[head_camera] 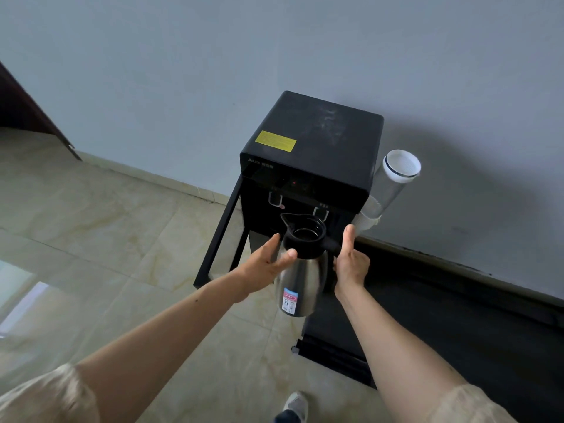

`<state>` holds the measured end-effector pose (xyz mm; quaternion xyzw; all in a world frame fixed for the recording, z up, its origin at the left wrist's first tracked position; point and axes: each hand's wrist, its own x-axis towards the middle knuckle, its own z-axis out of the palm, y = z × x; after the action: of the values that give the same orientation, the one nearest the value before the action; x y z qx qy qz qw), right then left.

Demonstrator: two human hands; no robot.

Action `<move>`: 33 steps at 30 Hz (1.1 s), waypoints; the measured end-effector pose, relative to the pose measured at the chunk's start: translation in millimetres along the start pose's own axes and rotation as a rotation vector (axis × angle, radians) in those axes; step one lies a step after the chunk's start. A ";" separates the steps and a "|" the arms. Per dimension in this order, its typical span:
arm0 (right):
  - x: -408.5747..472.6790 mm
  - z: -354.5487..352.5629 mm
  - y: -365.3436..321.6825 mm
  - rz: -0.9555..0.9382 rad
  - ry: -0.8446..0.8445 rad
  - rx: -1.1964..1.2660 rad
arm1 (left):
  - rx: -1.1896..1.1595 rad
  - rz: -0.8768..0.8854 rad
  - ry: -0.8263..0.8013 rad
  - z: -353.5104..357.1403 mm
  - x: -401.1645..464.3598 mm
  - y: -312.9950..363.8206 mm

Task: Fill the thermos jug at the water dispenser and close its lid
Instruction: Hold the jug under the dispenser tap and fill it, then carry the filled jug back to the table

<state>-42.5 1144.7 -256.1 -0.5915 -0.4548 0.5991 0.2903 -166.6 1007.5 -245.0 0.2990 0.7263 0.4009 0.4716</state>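
Note:
A steel thermos jug (300, 279) with a black collar and spout hangs in the air in front of the black water dispenser (311, 154). Its mouth (305, 234) is uncovered, and no lid is in view. My right hand (349, 261) grips the black handle on the jug's right side, thumb pointing up. My left hand (268, 264) lies flat against the jug's left wall, thumb on the steel shoulder. The jug's spout sits just below the dispenser's two taps (276, 199), under the left one.
A clear cup-holder tube (393, 178) with a white cap is fixed to the dispenser's right side. The grey wall stands behind. Beige floor tiles spread left, a dark mat lies right, and my shoe (296, 404) shows at the bottom.

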 end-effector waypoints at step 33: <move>-12.2 -86.0 -17.6 0.005 0.259 0.112 | 0.097 -0.155 0.132 46.0 18.2 51.7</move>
<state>39.5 1158.6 -225.3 -0.6477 -0.3780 0.5431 0.3777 -128.0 1062.0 -219.2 0.2374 0.7952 0.3464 0.4374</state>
